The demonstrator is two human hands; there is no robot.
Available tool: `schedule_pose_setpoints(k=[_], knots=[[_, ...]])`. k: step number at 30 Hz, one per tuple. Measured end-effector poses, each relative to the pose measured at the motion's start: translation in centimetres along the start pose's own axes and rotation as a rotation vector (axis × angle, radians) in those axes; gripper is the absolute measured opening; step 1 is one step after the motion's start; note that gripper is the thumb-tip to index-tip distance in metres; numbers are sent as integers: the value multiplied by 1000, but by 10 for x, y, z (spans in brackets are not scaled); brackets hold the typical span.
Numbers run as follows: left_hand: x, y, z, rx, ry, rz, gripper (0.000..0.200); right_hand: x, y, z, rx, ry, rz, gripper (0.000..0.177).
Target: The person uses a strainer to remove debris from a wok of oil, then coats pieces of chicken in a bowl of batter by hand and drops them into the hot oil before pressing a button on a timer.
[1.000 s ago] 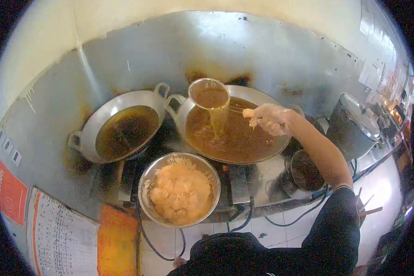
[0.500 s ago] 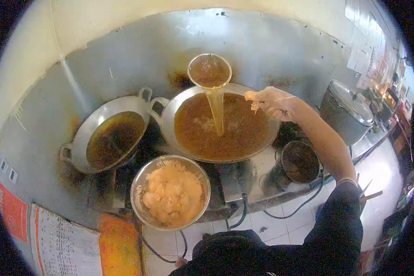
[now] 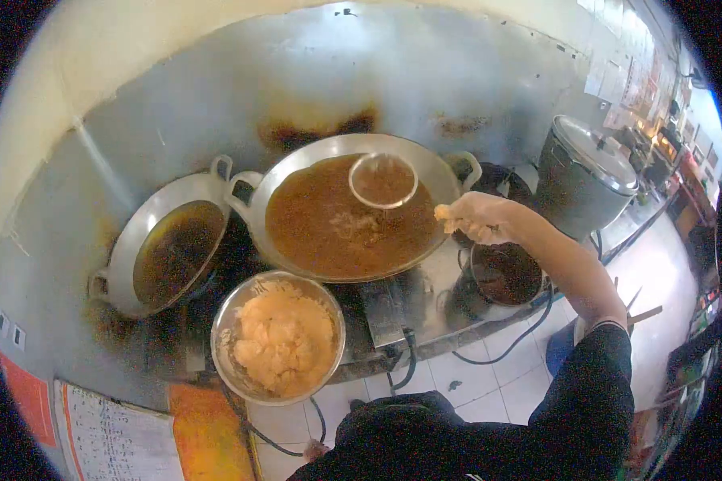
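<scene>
My right hand [image 3: 483, 218] is closed around a lump of orange batter [image 3: 445, 218] at the right rim of the large wok [image 3: 346, 147] of brown oil. A round ladle or strainer [image 3: 383, 180] hangs over the oil; its handle and what bears it cannot be made out. A metal bowl [image 3: 220, 353] holding a mass of orange batter [image 3: 285, 341] is in front of the wok. Only a small part of my left hand [image 3: 315, 450] shows at the bottom, beside my dark clothing, its fingers unclear.
A smaller wok [image 3: 124, 252] with dark oil stands on the left. To the right are a dark-filled pot [image 3: 505, 274] and a tall lidded pot [image 3: 586, 180]. Hoses [image 3: 509, 359] run below the counter. Written sheets [image 3: 120, 433] lie at lower left.
The ladle has come down closer to the oil, and the stream falling from it is gone. My right hand still holds batter, now lower. The view has shifted, showing the wok's right handle.
</scene>
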State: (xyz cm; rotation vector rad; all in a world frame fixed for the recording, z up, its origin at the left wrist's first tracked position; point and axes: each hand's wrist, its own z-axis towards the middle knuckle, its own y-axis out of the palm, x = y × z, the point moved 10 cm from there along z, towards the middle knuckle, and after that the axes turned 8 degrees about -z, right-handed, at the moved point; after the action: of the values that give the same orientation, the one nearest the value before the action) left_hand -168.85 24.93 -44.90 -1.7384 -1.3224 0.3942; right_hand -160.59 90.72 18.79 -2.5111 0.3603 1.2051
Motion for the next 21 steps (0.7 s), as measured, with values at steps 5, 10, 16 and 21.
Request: schedule_pose_setpoints(k=[5,10,16,21], knots=[[17,-9,8,-11,43,66,18,30,-9,-23,36,78,67,40],[34,-16,10,-8,92,119,18,35,-37,-84,247,-46,-144,42],[55,-20,21,38,142,175,19,85,-86,-153,593,-470,-871,42],[78,-13,16,41,133,166,20,225,-125,-185,889,70,-1304,37]])
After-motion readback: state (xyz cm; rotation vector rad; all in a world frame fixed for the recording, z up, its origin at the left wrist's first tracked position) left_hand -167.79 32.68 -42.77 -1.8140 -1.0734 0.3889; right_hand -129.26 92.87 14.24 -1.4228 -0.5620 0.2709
